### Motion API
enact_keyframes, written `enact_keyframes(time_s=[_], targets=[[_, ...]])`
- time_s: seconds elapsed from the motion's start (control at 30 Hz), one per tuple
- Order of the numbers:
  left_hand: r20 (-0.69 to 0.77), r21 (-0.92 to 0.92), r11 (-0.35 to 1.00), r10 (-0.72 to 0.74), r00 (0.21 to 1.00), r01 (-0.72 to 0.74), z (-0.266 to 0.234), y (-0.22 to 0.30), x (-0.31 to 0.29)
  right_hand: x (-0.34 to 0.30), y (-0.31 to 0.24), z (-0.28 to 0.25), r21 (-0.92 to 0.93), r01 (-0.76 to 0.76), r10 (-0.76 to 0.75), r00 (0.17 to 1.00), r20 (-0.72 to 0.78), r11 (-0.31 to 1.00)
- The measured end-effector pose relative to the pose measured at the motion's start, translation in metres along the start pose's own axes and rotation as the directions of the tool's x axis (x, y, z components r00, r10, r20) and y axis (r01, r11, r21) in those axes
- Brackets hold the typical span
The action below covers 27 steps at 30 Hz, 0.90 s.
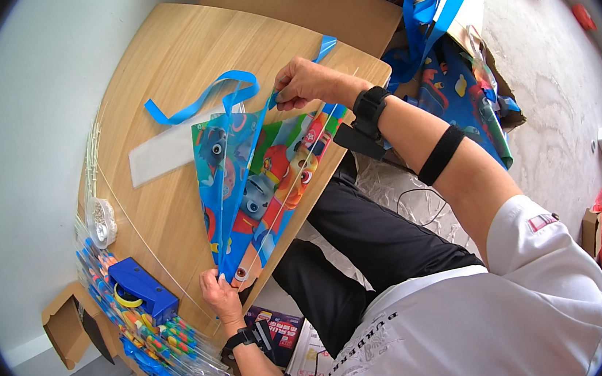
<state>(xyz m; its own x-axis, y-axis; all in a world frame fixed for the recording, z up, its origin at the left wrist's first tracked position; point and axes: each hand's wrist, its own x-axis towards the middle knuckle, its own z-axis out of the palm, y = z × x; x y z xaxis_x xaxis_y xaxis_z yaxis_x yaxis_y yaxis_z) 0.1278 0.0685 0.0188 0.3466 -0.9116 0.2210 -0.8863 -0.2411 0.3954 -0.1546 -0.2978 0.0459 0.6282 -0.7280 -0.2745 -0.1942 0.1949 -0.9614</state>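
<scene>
A kite point(246, 194) printed with colourful cartoon animals lies partly folded on the wooden table point(156, 64), along its near edge. Its narrow lower end is gripped by my left hand point(221, 297), fingers closed around the tip. At the kite's upper side, my right hand point(302, 83) pinches the blue edging between thumb and fingers. A thin white rod point(284, 203) runs across the print. Blue ribbon point(238, 78) curls over the table beyond the kite, and a clear plastic sleeve point(165, 152) lies partly beneath the kite.
To the left are a blue tape dispenser point(139, 289), a clear tub of small pale pieces point(102, 222) and several sleeved kites point(178, 348) in a bundle. A cardboard box point(73, 326) sits beyond them. Printed sheets and blue ribbon point(437, 12) fill boxes at right.
</scene>
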Motion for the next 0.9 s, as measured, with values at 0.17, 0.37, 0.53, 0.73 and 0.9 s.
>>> enact_keyframes(time_s=[0.17,0.37,0.53,0.73,0.9], targets=[[-0.013,0.008,1.000,-0.004,1.000,0.004,0.000,0.003,0.000,0.004,0.007,0.001,-0.097,0.025,-0.028,0.999,-0.032,0.995],[-0.016,0.003,1.000,-0.022,1.000,0.022,0.001,0.003,0.000,-0.011,-0.003,-0.012,0.080,-0.051,0.044,0.996,0.083,0.995],[-0.022,-0.007,1.000,-0.009,1.000,0.009,0.000,0.005,0.000,-0.017,-0.002,-0.020,0.313,-0.193,0.134,0.970,0.201,0.930],[-0.019,-0.010,1.000,-0.019,1.000,0.019,0.001,0.005,0.000,-0.036,0.007,0.027,0.231,0.348,-0.187,0.832,-0.522,0.909],[0.000,-0.007,1.000,-0.028,1.000,0.028,-0.001,0.003,0.001,-0.084,0.018,0.097,-0.336,0.493,-0.578,0.783,-0.229,0.802]])
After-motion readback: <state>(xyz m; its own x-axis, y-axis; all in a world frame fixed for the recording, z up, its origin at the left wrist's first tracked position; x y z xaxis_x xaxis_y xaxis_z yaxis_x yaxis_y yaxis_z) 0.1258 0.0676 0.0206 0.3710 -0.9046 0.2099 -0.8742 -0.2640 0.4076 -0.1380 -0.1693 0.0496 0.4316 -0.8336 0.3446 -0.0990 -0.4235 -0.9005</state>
